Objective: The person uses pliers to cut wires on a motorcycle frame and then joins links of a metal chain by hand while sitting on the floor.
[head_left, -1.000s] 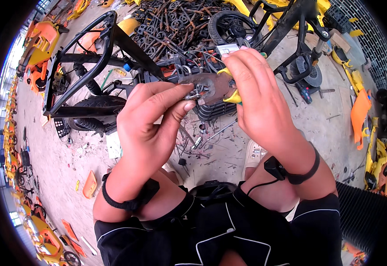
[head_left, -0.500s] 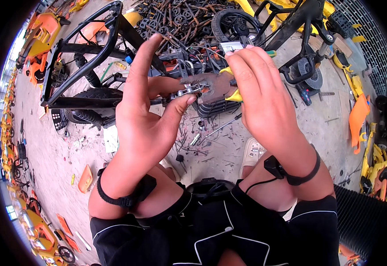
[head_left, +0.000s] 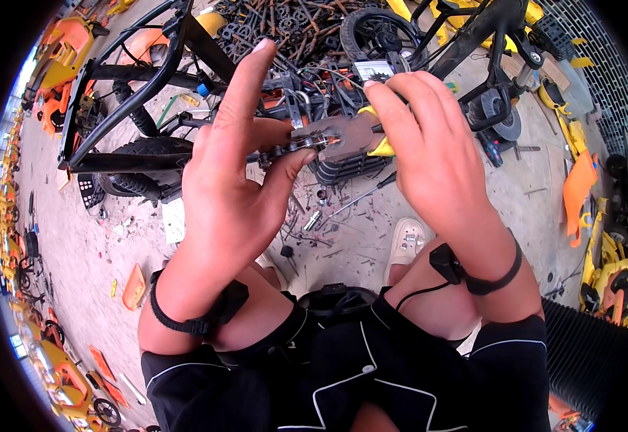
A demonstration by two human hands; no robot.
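My right hand [head_left: 436, 158] is closed around rust-brown pliers [head_left: 346, 137] with yellow handles, whose head points left. My left hand [head_left: 227, 187] pinches a short length of metal chain [head_left: 292, 151] near my thumb, with the index finger raised upright. The chain's right end is at the pliers' jaws; whether they grip it is too small to tell. My other left fingers are partly hidden behind the index finger and chain. A black frame with motor parts and cables [head_left: 292, 101] lies behind both hands.
Black tubular frames [head_left: 134, 93] with wheels stand left and right, and a pile of rusty metal parts [head_left: 278, 29] lies behind. Orange and yellow body panels [head_left: 576, 187] line both sides. A long screwdriver [head_left: 364, 194] and small debris lie on the concrete floor [head_left: 98, 252].
My left index finger has lifted from the pliers' head to point upward, exposing more of the chain beside the jaws. My right hand has shifted slightly right, still around the pliers.
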